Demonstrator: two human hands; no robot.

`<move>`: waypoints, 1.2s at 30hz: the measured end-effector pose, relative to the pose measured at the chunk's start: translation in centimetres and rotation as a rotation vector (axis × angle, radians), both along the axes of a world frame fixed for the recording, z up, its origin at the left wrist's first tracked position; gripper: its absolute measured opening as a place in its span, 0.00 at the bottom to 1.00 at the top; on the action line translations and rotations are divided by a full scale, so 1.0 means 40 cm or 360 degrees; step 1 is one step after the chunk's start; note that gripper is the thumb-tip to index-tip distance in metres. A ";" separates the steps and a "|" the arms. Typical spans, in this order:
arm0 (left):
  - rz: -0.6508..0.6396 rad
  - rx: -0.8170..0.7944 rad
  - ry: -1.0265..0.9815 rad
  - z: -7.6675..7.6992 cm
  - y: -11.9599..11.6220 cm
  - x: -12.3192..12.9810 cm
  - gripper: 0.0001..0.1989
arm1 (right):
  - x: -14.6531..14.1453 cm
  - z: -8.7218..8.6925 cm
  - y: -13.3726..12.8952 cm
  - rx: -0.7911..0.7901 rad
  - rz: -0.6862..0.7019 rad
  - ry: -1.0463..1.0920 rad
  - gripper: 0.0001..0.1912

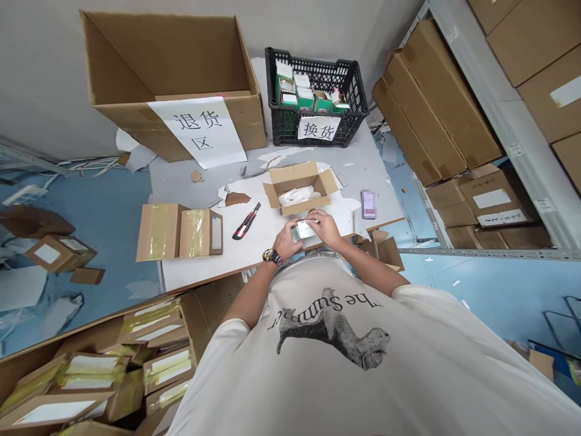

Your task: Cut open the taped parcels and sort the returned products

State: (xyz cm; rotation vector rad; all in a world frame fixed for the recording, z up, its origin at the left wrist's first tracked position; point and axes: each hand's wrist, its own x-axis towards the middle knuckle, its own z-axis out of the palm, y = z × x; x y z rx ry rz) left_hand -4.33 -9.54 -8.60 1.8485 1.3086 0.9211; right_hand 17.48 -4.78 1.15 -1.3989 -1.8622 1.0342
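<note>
My left hand (287,239) and my right hand (325,227) hold a small white box (306,230) between them, just above the front of the white table (204,272). Behind my hands stands an open cardboard carton (299,180) with white wrapped contents. A red and black utility knife (246,221) lies to the left of my left hand. Further left rests a taped cardboard box (179,233) with its flap open. A small purple-and-white packet (368,204) lies to the right of my right hand.
A large open carton (172,60) with a paper sign and a black plastic crate (315,97) of small boxes stand at the table's back. Cardboard scraps lie on the table. Stacked cartons fill metal shelves (499,139) at right; a carton of packages (91,375) sits lower left.
</note>
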 end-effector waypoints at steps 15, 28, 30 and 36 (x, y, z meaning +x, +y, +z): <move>-0.0148 0.0059 0.0029 0.027 0.004 -0.017 0.36 | -0.028 -0.088 -0.020 -0.0426 -0.0652 0.0325 0.24; 0.0027 0.0008 0.0079 -0.026 0.011 -0.004 0.37 | 0.044 -0.132 -0.040 -0.0796 -0.0226 0.0409 0.35; 0.0082 -0.0023 0.0081 -0.029 0.006 0.002 0.40 | 0.048 -0.148 -0.043 -0.0715 -0.0083 0.0238 0.39; 0.0091 -0.0197 0.0016 -0.029 0.012 0.012 0.35 | 0.004 -0.168 -0.043 -0.0539 -0.0017 0.0075 0.38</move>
